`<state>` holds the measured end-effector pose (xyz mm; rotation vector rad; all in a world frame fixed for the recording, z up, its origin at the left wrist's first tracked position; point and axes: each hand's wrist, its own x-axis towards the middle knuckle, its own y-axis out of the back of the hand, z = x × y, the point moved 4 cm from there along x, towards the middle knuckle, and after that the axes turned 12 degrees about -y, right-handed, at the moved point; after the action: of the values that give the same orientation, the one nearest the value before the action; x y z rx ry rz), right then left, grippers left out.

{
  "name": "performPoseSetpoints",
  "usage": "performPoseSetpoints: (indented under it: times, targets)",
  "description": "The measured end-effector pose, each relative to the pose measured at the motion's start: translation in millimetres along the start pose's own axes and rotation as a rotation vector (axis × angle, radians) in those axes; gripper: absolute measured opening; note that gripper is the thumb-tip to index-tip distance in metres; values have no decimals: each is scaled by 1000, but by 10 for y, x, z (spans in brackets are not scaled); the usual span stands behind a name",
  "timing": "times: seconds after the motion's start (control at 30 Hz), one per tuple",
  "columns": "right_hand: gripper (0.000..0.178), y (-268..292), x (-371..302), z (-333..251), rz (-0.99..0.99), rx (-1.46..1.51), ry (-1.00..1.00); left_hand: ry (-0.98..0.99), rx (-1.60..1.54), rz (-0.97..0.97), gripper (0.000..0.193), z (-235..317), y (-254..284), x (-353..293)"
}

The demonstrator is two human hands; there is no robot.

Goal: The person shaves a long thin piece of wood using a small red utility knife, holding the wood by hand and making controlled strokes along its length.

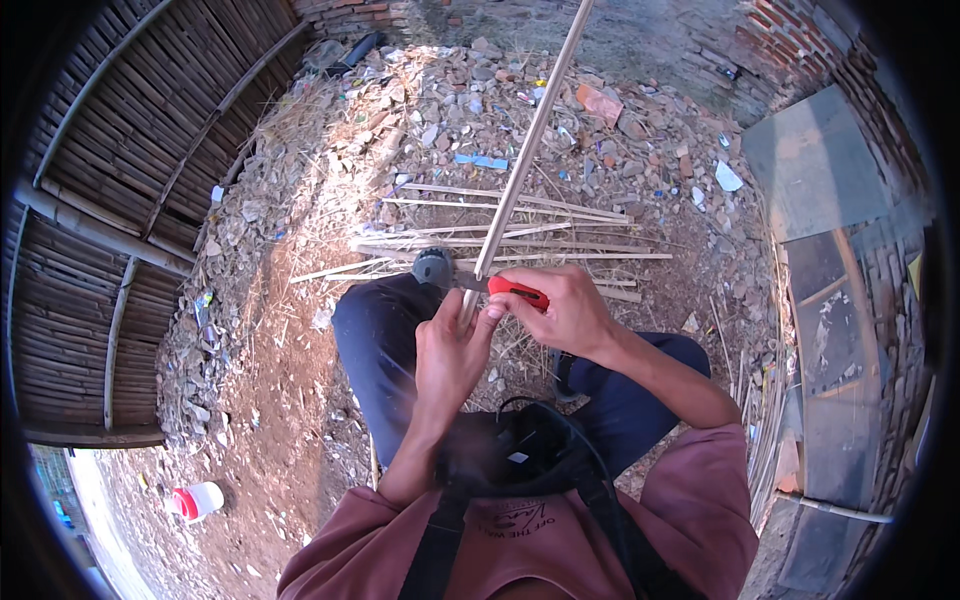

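My left hand (447,350) is closed round the near end of a long, pale bamboo strip (525,160), which slants up and away toward the far wall. In my right hand (568,308) is a box cutter with a red handle (522,293). Its blade points left and lies against the strip just beyond my left fingers. Both hands are close together above my bent knees. Beyond them, several cut bamboo strips (540,243) lie crosswise on the ground in a loose pile.
Rubble and litter (470,110) cover the ground toward a brick wall (640,40). A slatted bamboo wall (120,130) stands at left. A red and white container (197,501) lies at lower left. Boards (815,165) lean at right. A grey rounded shoe tip (433,267) shows by my left knee.
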<state>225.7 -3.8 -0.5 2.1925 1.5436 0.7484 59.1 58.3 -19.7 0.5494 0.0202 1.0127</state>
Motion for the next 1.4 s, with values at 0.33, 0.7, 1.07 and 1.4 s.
performPoseSetpoints:
  times: [0.33,0.7,1.07,1.4]
  targets:
    - [28,67,26,-18,-27,9,-11,-45,0,-36,45,19,47,-9]
    - [28,100,46,-12,21,53,36,-74,-17,-27,45,47,52,-69]
    - [29,147,74,27,-25,23,-10,-111,-8,-20,47,-5,65,-133]
    - [29,193,154,41,-33,24,-20,-120,-15,-23,45,8,108,-171]
